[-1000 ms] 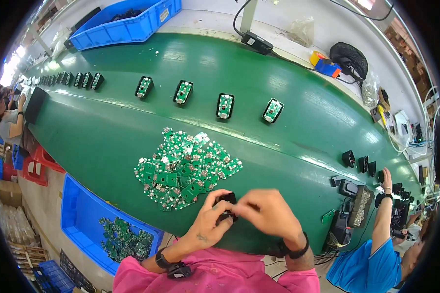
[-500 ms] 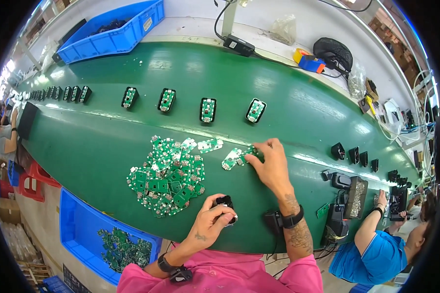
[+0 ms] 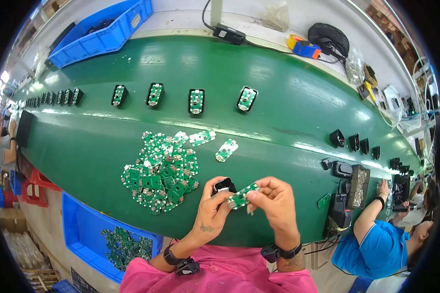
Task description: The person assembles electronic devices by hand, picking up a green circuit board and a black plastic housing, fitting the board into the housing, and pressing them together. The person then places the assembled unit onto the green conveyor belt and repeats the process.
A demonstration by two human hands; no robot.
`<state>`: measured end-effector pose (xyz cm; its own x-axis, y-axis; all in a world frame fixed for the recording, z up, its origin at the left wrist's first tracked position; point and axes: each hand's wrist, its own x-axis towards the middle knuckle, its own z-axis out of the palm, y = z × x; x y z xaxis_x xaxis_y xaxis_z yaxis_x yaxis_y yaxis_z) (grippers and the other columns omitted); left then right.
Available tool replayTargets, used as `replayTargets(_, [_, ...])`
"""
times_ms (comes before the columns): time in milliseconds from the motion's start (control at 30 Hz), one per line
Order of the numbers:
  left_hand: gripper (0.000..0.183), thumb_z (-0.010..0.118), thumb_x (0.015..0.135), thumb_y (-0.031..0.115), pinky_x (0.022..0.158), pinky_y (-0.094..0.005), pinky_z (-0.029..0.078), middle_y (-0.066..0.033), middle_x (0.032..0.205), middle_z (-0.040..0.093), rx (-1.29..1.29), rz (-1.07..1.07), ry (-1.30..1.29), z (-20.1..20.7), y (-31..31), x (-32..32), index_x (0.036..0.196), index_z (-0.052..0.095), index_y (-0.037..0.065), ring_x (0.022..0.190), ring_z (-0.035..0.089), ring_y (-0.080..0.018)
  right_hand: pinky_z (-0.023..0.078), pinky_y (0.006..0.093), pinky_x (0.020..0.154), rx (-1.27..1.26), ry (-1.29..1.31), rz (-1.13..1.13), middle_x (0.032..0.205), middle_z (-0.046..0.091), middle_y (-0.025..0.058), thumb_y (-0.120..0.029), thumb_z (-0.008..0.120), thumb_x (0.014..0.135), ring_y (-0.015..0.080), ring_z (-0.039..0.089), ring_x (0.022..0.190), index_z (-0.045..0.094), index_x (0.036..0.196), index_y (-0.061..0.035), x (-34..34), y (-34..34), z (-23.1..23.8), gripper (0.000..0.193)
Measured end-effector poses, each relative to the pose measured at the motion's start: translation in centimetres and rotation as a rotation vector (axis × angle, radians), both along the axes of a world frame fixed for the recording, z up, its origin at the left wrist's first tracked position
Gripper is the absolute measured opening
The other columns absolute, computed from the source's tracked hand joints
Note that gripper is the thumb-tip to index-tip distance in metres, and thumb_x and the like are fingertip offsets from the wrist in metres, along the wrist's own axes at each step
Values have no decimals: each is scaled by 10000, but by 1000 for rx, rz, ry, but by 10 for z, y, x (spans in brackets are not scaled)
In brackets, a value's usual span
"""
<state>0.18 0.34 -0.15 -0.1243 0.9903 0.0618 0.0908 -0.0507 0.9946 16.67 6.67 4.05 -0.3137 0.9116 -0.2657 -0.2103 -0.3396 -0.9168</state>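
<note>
My left hand (image 3: 211, 215) is closed around a small black plastic housing (image 3: 223, 185), its open side facing up. Between the thumb and fingers of my right hand (image 3: 275, 199) is a green circuit board (image 3: 243, 196), held at a slant right beside the housing. The board's near end comes close to my left fingertips; whether they touch it I cannot tell. A heap of green circuit boards (image 3: 161, 176) lies left of my hands. Two loose boards rest just past it, one circuit board (image 3: 227, 150) standing apart from the heap.
A row of black housings with boards (image 3: 196, 101) runs along the green table (image 3: 278, 122). Empty-looking black housings (image 3: 337, 138) stand at right. A blue crate (image 3: 100, 41) sits at the far left, a blue bin (image 3: 78, 234) below the table. A co-worker in blue (image 3: 371, 249) works at right.
My right hand has come back toward me with a circuit board picked up from the table, bringing it to the housing. The left hand still grips the housing. The view has shifted slightly.
</note>
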Motion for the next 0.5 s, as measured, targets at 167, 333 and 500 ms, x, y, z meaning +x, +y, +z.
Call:
replayTargets(167, [137,576,939,29,890,-346,473,-193,1305,468,21,-45,-10,-6,0,2,1029,678,45,1114,559,-275,488,214,516,48,-85,-9,798,691,85,-14,725,884,84,620,618,624,981,46,8,-17,-11,153])
replayTargets(333, [129,574,941,23,831,-286,482,-161,1338,446,-91,-82,-159,-6,-2,4,1027,670,31,1036,568,-182,472,198,530,23,-33,-30,797,683,52,-38,734,895,50,597,636,629,966,39,13,-25,-19,148])
replayTargets(500, [171,577,936,11,809,-285,498,-148,1334,448,-85,-221,-199,-4,0,9,1078,672,28,1013,576,-174,444,179,526,37,-12,-89,775,669,27,-50,742,896,36,577,625,638,949,29,1,-21,4,141])
